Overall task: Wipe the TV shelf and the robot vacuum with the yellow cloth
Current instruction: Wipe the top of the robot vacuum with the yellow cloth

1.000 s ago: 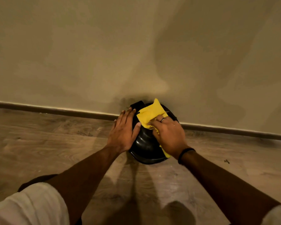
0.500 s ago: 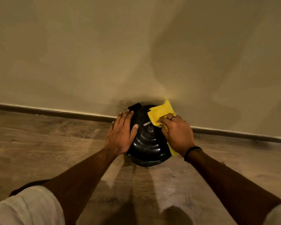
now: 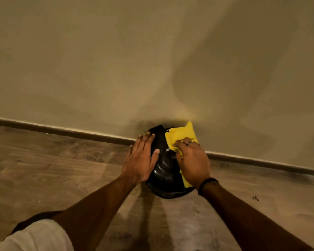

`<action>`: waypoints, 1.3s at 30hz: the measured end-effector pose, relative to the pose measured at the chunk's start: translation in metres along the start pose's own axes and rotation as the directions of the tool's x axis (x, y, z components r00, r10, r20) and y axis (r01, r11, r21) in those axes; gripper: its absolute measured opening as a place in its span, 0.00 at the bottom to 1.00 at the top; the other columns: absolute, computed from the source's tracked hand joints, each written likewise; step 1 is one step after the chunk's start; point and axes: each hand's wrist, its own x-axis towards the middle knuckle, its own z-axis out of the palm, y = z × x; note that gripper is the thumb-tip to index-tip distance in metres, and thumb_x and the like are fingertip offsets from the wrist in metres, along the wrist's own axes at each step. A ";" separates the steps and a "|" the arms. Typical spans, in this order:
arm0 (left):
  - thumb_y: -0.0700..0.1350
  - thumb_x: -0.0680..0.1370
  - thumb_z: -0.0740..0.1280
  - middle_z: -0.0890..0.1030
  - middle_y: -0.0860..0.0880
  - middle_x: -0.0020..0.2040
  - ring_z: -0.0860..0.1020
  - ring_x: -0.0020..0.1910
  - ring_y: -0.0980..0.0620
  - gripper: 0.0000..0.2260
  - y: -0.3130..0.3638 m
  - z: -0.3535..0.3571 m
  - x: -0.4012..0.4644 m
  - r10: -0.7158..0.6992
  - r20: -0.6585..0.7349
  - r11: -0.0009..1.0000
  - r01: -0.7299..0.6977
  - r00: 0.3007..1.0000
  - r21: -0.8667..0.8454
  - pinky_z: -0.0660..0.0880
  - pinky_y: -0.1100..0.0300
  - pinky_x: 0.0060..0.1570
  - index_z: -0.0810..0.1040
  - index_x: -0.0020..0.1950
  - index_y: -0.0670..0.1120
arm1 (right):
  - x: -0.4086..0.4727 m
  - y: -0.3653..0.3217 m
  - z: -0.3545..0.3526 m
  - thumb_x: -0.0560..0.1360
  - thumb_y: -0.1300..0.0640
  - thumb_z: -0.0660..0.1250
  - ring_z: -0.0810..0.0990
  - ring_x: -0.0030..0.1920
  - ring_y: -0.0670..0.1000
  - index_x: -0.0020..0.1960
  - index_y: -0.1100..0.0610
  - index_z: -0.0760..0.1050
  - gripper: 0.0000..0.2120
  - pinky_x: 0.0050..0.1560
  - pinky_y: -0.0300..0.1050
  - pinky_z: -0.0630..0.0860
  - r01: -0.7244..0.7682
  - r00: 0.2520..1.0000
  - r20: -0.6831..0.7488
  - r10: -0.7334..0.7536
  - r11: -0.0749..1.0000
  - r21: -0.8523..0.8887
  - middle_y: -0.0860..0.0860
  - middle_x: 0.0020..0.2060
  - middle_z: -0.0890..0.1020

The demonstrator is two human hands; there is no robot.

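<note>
- Head view, the only one here: you're crouched over the robot vacuum [image 3: 166, 171], a glossy black disc sitting on the wood floor [image 3: 62, 169] right against the baseboard [image 3: 80, 133], a bit right of centre at roughly 5 o'clock in the frame.
- Your left hand [image 3: 140, 159] lies flat on the vacuum's 9 o'clock side, fingers spread and the thumb reaching toward the middle. Looks like you're just bracing the thing, not gripping anything.
- Your right hand [image 3: 193, 160] is pressing the yellow cloth [image 3: 179, 135] onto the lid from about 1 to 4 o'clock. Fingers are curled down onto the fabric, palm on top of it; one corner of the cloth sticks out at 12 o'clock against the wall [image 3: 152, 60], another bit peeks out under your wrist at 5 o'clock.
- Progress, my guess: you're mid-wipe on the vacuum. The right half is under the cloth, while the strip between your hands and the part under your left palm still need a pass.
- The TV shelf isn't anywhere in shot, so no way to say from here if that's done or still waiting.
- Writing: there's small white lettering on the lid just left of the cloth, above a round button. It's half covered and too tiny to read, so no brand from me.
</note>
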 end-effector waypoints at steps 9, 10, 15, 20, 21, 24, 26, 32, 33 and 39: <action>0.61 0.84 0.50 0.54 0.53 0.85 0.50 0.84 0.50 0.29 0.003 -0.001 0.002 0.006 0.005 1.000 -0.006 1.000 -0.005 0.56 0.43 0.80 0.53 0.84 0.54 | -0.004 0.025 -0.005 0.78 0.40 0.63 0.70 0.65 0.58 0.71 0.38 0.72 0.21 0.61 0.56 0.73 0.006 1.000 -0.025 -0.006 1.000 -0.014 0.50 0.67 0.74; 0.61 0.84 0.49 0.54 0.53 0.85 0.50 0.84 0.50 0.29 0.002 -0.001 0.001 0.007 0.007 1.000 -0.007 1.000 -0.014 0.56 0.42 0.80 0.53 0.84 0.54 | -0.005 0.022 0.000 0.78 0.41 0.64 0.68 0.68 0.58 0.73 0.39 0.70 0.23 0.64 0.57 0.70 -0.053 0.998 -0.036 0.053 0.999 -0.004 0.50 0.71 0.73; 0.59 0.82 0.50 0.57 0.50 0.84 0.53 0.84 0.48 0.30 -0.002 -0.001 0.002 0.044 0.001 0.998 -0.044 0.999 -0.052 0.55 0.45 0.81 0.56 0.83 0.49 | -0.044 -0.013 0.032 0.77 0.53 0.62 0.70 0.72 0.55 0.69 0.42 0.75 0.21 0.63 0.56 0.67 0.011 0.988 -0.151 -0.006 0.999 0.034 0.45 0.70 0.77; 0.48 0.85 0.57 0.56 0.50 0.84 0.52 0.84 0.47 0.26 -0.010 0.004 0.003 0.066 0.005 0.993 -0.066 0.998 -0.095 0.56 0.46 0.81 0.56 0.83 0.49 | -0.098 -0.004 0.045 0.78 0.54 0.62 0.77 0.59 0.54 0.69 0.45 0.75 0.20 0.53 0.51 0.69 0.253 0.946 -0.174 -0.272 0.960 -0.123 0.45 0.66 0.80; 0.53 0.86 0.54 0.56 0.50 0.84 0.52 0.84 0.47 0.25 -0.009 0.004 0.003 0.053 -0.004 0.993 -0.053 0.999 -0.105 0.55 0.47 0.81 0.57 0.83 0.50 | -0.103 -0.001 0.046 0.79 0.55 0.63 0.78 0.57 0.55 0.70 0.47 0.74 0.20 0.53 0.51 0.69 0.306 0.930 -0.162 -0.330 0.939 -0.158 0.47 0.66 0.79; 0.59 0.85 0.50 0.57 0.51 0.84 0.52 0.84 0.48 0.27 -0.008 0.004 0.003 0.046 -0.009 0.991 -0.047 0.999 -0.128 0.53 0.50 0.81 0.58 0.83 0.51 | -0.104 -0.002 0.049 0.81 0.57 0.62 0.77 0.55 0.56 0.69 0.51 0.74 0.17 0.50 0.50 0.69 0.410 0.888 -0.120 -0.443 0.884 -0.225 0.50 0.63 0.78; 0.59 0.84 0.49 0.57 0.51 0.84 0.52 0.84 0.49 0.28 -0.009 0.004 0.003 0.051 -0.003 0.992 -0.051 0.999 -0.115 0.53 0.51 0.81 0.57 0.83 0.51 | -0.102 -0.004 0.049 0.82 0.57 0.60 0.76 0.53 0.55 0.68 0.52 0.74 0.15 0.47 0.50 0.69 0.437 0.873 -0.125 -0.471 0.870 -0.228 0.50 0.61 0.78; 0.60 0.84 0.48 0.59 0.50 0.84 0.55 0.83 0.48 0.28 -0.007 0.004 0.003 0.049 -0.020 0.996 -0.050 0.999 -0.069 0.55 0.47 0.81 0.58 0.83 0.51 | -0.089 0.033 0.021 0.75 0.59 0.66 0.79 0.47 0.57 0.59 0.53 0.81 0.14 0.42 0.51 0.78 0.219 0.940 -0.241 -0.242 0.969 -0.115 0.51 0.51 0.82; 0.61 0.84 0.47 0.59 0.50 0.84 0.55 0.83 0.48 0.28 -0.007 0.003 0.002 0.042 -0.016 0.997 -0.043 0.999 -0.068 0.55 0.47 0.81 0.57 0.83 0.52 | -0.080 0.036 0.016 0.73 0.60 0.67 0.79 0.48 0.59 0.58 0.54 0.82 0.14 0.42 0.53 0.78 0.118 0.956 -0.261 -0.134 0.990 -0.075 0.53 0.51 0.82; 0.55 0.85 0.52 0.61 0.49 0.83 0.56 0.83 0.47 0.26 -0.005 -0.001 0.002 0.046 -0.005 0.997 -0.046 0.999 -0.067 0.54 0.50 0.81 0.59 0.83 0.49 | -0.040 -0.007 0.019 0.74 0.57 0.65 0.80 0.49 0.60 0.58 0.51 0.83 0.15 0.45 0.53 0.77 0.183 0.961 -0.199 -0.193 0.981 -0.070 0.52 0.53 0.84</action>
